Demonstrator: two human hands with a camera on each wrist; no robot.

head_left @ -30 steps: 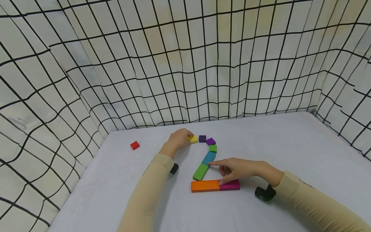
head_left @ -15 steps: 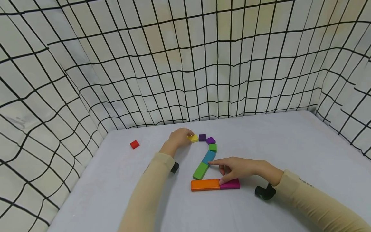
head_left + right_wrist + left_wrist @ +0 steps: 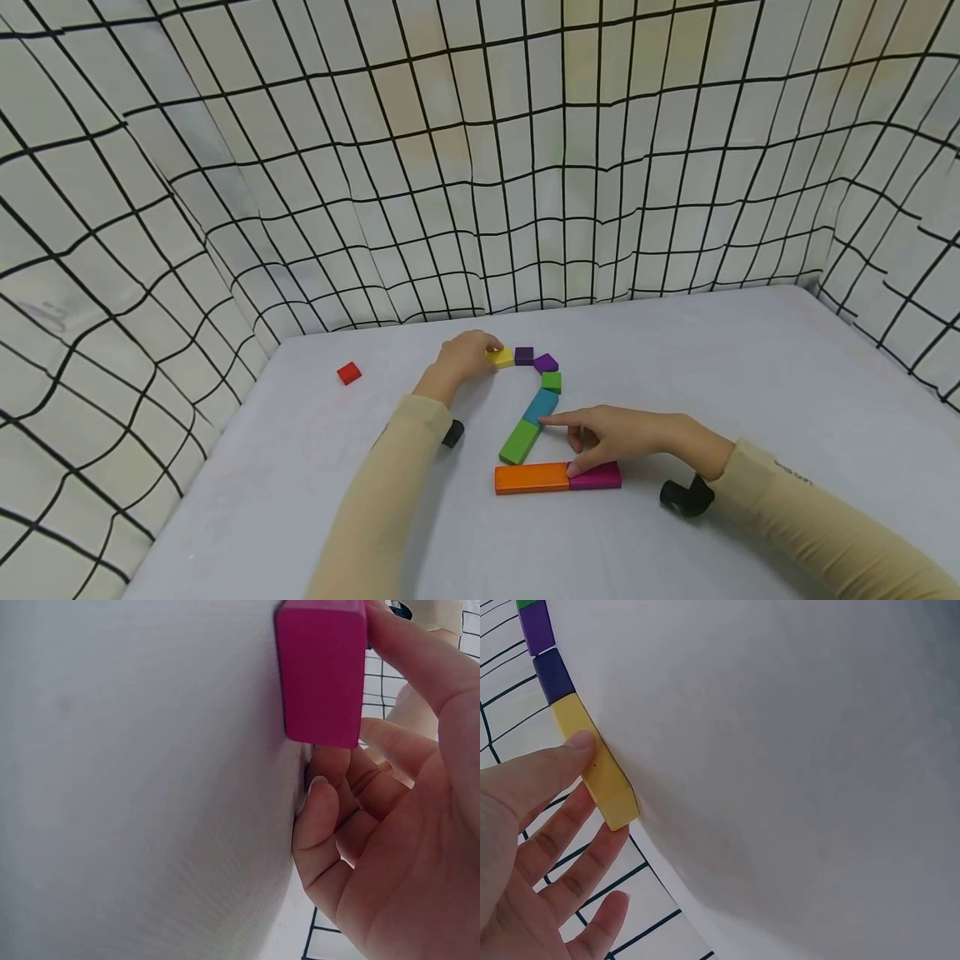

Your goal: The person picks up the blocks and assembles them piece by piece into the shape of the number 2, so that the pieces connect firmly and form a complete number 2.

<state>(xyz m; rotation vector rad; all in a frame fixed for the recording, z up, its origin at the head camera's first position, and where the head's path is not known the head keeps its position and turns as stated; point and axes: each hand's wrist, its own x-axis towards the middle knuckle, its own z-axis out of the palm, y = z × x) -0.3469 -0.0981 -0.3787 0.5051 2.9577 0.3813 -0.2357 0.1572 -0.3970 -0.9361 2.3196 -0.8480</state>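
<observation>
My left hand (image 3: 463, 357) pinches a yellow block (image 3: 607, 769) at the far end of a curved row of wooden blocks. Its thumb lies on the block, with fingertips along the opposite side. Beside the yellow block come a dark purple block (image 3: 524, 357), a purple block (image 3: 546, 363), a small green block (image 3: 551, 382), a blue block (image 3: 541, 406) and a longer green block (image 3: 519, 442). My right hand (image 3: 611, 435) points its index finger at the blue block's lower end. Its thumb touches a magenta block (image 3: 322, 675), which lies end to end with an orange block (image 3: 532, 479).
A lone red block (image 3: 348, 373) lies at the left on the white table (image 3: 720, 367). Walls of white cloth with black netting (image 3: 517, 167) stand behind and at the sides. A black wrist device (image 3: 687, 498) hangs under the right sleeve.
</observation>
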